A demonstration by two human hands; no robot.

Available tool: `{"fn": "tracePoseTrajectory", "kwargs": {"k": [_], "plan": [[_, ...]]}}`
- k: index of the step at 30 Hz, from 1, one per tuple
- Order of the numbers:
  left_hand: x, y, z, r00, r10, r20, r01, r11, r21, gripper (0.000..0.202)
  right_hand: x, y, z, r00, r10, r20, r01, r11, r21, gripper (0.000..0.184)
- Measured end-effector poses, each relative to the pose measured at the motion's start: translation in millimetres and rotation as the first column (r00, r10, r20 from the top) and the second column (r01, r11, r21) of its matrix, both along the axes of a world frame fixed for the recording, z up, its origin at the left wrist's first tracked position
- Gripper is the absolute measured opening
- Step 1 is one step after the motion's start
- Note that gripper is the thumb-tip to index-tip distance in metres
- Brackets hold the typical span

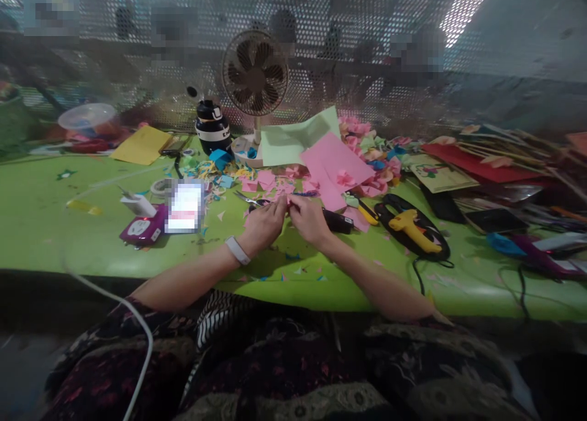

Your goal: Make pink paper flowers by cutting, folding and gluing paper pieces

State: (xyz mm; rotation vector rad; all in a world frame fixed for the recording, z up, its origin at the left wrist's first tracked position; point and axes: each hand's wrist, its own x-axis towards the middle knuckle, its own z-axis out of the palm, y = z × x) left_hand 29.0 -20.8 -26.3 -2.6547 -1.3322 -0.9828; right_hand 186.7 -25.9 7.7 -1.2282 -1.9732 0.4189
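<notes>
My left hand (pixel 268 222), with a pale band on its wrist, and my right hand (pixel 309 219) meet over the green table. Both are closed, their fingertips pinching a small pink paper piece (pixel 288 203) that is mostly hidden. Scissors (pixel 246 198) lie just beyond my left hand, blades pointing left. Cut pink paper squares (pixel 266 179) are scattered past my fingers. A large pink sheet (pixel 337 164) rests behind my right hand, partly over a pale green sheet (pixel 288 143). To the right of that hand are a black object (pixel 338 221) and a yellow-handled cutter (pixel 367 211).
A yellow glue gun (pixel 415 230) sits on a black pad at right. A lit phone (pixel 184 207) stands by a purple box (pixel 142 228) at left. Behind are a black jug (pixel 213 131), a fan (pixel 255 73) and heaped pink paper flowers (pixel 362 128). A white cable (pixel 142 329) hangs in front.
</notes>
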Motion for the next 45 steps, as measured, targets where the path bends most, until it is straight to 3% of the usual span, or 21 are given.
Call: {"fn": "tracePoseTrajectory", "kwargs": {"k": [3, 6, 9, 12, 14, 18, 23, 29, 36, 41, 45], "plan": [[-11, 11, 10.1, 0.992, 0.011, 0.128, -0.004, 0.999, -0.051, 0.041, 3, 8, 3.0, 0.981, 0.026, -0.192, -0.051, 0.99, -0.13, 0.019], [-20, 20, 21.1, 0.943, -0.047, 0.33, 0.072, 0.995, -0.062, 0.031, 6, 17, 5.1, 0.922, -0.025, -0.387, -0.081, 0.964, -0.254, 0.032], [-21, 24, 26.6, 0.823, -0.078, 0.563, 0.212, 0.961, -0.177, 0.03, 8, 21, 9.1, 0.866, -0.061, -0.497, -0.126, 0.934, -0.334, 0.031], [-19, 26, 27.0, 0.672, -0.008, 0.741, 0.335, 0.895, -0.295, 0.038, 9, 20, 15.0, 0.812, -0.083, -0.578, -0.195, 0.895, -0.402, 0.027], [-18, 28, 26.2, 0.597, 0.034, 0.802, 0.373, 0.873, -0.315, 0.04, 9, 18, 18.4, 0.777, -0.107, -0.62, -0.227, 0.872, -0.435, 0.025], [-19, 31, 24.2, 0.51, 0.056, 0.858, 0.379, 0.881, -0.283, 0.038, 8, 17, 21.6, 0.726, -0.163, -0.668, -0.258, 0.836, -0.484, 0.026], [-20, 28, 22.4, 0.547, -0.004, 0.837, 0.461, 0.836, -0.298, 0.043, 6, 17, 23.2, 0.684, -0.211, -0.698, -0.267, 0.819, -0.509, 0.024], [-17, 20, 28.7, 0.553, -0.001, 0.833, 0.499, 0.801, -0.33, 0.042, 3, 10, 28.4, 0.735, -0.217, -0.643, -0.233, 0.81, -0.538, 0.037], [-15, 22, 28.7, 0.483, 0.136, 0.865, 0.547, 0.725, -0.419, 0.04, 1, 11, 22.4, 0.833, -0.123, -0.54, -0.165, 0.875, -0.454, 0.038], [-14, 24, 26.3, 0.428, 0.227, 0.875, 0.546, 0.706, -0.451, 0.04, 4, 10, 15.4, 0.925, 0.005, -0.38, -0.134, 0.94, -0.314, 0.027], [-14, 23, 28.3, 0.413, 0.228, 0.882, 0.536, 0.722, -0.438, 0.042, 7, 9, 13.7, 0.975, -0.021, -0.222, -0.029, 0.975, -0.219, 0.016]]}}
